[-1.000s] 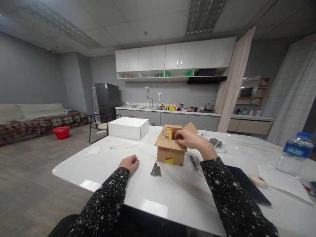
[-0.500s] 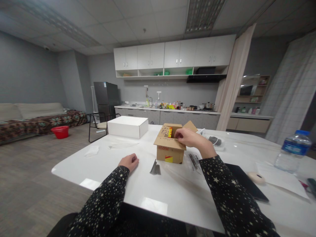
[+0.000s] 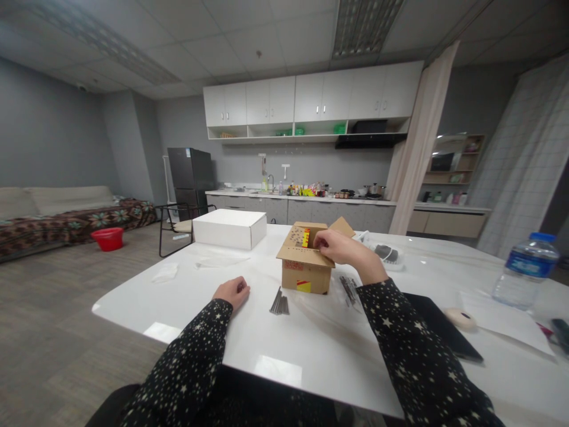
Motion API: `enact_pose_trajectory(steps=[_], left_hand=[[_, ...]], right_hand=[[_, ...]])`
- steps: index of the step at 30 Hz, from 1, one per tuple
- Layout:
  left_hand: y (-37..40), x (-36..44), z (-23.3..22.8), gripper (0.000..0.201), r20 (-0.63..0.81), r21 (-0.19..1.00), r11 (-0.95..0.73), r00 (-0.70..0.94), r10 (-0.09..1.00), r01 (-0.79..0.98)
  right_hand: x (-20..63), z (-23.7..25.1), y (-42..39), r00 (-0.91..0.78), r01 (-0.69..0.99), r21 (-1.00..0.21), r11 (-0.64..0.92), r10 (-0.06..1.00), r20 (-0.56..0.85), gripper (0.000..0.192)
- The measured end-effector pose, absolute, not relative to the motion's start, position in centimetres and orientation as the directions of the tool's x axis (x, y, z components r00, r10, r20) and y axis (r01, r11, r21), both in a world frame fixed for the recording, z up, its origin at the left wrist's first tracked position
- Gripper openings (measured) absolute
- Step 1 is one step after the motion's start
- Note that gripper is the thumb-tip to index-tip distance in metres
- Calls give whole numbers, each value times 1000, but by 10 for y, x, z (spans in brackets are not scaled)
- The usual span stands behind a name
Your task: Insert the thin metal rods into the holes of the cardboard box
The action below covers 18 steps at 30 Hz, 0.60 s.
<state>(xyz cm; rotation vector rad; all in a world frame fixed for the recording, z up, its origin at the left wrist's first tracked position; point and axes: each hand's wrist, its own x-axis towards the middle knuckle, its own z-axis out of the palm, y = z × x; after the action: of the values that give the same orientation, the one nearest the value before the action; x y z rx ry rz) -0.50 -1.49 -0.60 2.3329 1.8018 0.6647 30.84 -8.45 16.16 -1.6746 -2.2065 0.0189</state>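
White tabletop (image 3: 320, 347): open cardboard box (image 3: 306, 277) at twelve o'clock, my right hand (image 3: 340, 246) at its mouth; my left hand (image 3: 232, 293) rests at eleven, fingers curled; I cannot tell whether either pinches anything; pressing the near flap (image 3: 304, 255) could tip the box onto metal rods (image 3: 280, 304) at its seven

The right hand (image 3: 340, 246) and a flap (image 3: 304, 255) hide much of the inside of the cardboard box (image 3: 306, 277), and anything held between that hand's fingertips cannot be made out. The left hand (image 3: 232, 292) is curled, its palm out of sight. Print on the box is too small to read. The right sleeve (image 3: 400, 326) covers part of a black flat object (image 3: 444, 329). The picture's edge cuts off the sofa (image 3: 71, 198) and a dark object (image 3: 561, 332).
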Motion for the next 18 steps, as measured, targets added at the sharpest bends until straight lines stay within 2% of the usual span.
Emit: enact_pose_trajectory(steps=[18], left_hand=[[-17, -3, -3, 21, 266, 334, -280, 195, 944, 900]], right_hand=[[307, 162, -86, -205, 932, -219, 288, 920, 334, 22]])
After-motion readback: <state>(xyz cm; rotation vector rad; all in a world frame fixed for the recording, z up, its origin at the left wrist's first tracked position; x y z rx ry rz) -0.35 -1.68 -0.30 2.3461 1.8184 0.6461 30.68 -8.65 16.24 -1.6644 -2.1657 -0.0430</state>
